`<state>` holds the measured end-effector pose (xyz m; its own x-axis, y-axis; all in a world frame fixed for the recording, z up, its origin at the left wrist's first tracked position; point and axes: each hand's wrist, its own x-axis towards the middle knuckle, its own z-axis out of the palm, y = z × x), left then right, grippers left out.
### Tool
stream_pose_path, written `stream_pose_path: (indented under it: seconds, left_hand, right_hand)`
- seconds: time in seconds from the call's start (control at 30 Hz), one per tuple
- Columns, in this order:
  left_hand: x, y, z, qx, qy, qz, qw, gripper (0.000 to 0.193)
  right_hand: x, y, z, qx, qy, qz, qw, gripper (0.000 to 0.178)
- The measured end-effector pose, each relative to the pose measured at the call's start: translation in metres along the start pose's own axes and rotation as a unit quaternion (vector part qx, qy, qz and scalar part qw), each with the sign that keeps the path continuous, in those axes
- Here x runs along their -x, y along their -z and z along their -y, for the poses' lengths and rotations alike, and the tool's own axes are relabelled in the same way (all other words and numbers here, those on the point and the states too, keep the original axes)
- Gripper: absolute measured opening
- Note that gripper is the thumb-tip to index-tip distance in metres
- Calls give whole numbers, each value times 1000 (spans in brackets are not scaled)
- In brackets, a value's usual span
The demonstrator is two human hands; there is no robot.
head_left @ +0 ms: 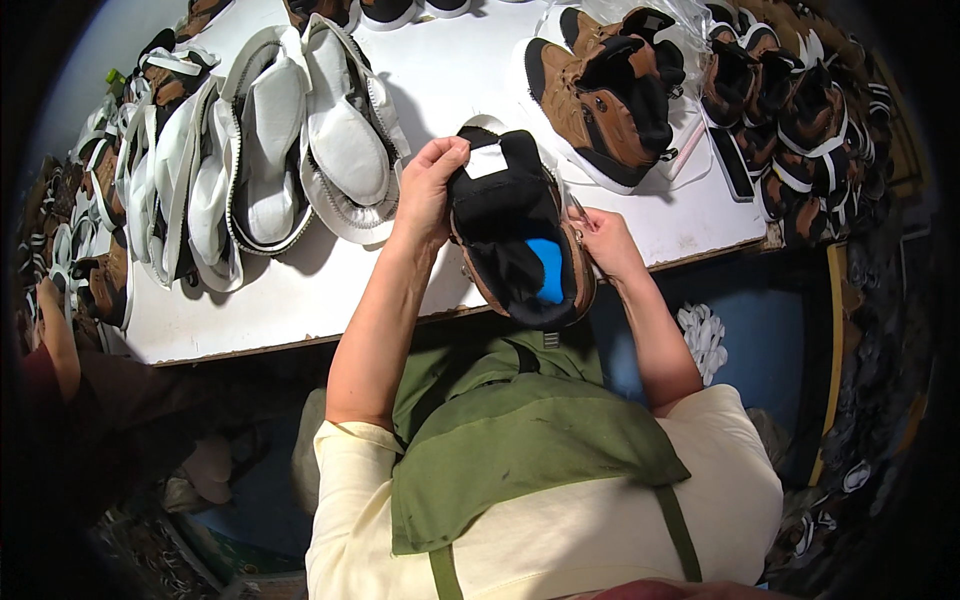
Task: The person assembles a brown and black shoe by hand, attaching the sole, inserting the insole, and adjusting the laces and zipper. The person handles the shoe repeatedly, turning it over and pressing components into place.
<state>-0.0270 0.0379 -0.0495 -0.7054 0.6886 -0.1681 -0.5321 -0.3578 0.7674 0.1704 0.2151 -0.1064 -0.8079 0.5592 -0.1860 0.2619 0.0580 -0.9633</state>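
A brown and black shoe (508, 222) is held up at the table's front edge, its opening toward me and a patch of blue insole (547, 270) showing inside. My left hand (430, 190) is closed on the top of the shoe's black tongue, beside a white label (486, 161). On the other side, my right hand (606, 242) is closed around a thin, pointed metal tool (579, 210), close against the shoe's side. The tool's exact kind is too small to tell, and its lower part is hidden in the fingers.
White, unsoled shoe uppers (350, 150) stand in a row on the left of the white table (250, 320). Brown shoes (610, 105) sit back right near a dark phone-like slab (730, 163). More shoes (815, 110) crowd the right. Another person's arm (58, 340) shows far left.
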Motion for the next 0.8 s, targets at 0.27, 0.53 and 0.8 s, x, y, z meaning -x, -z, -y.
stream_pose_path:
  seconds: [0.27, 0.53, 0.8]
  left_hand:
    - [9, -14, -3, -13, -5, 19, 1000, 18]
    - [7, -9, 0, -8, 4, 2, 1000, 22]
    - [17, -15, -1, 0, 9, 23, 1000, 27]
  right_hand:
    - [9, -16, 96, -25, 144, -68, 987, 33]
    - [-11, -55, 101, -151, 58, 31, 986, 32]
    - [-24, -54, 94, -165, 52, 30, 984, 33]
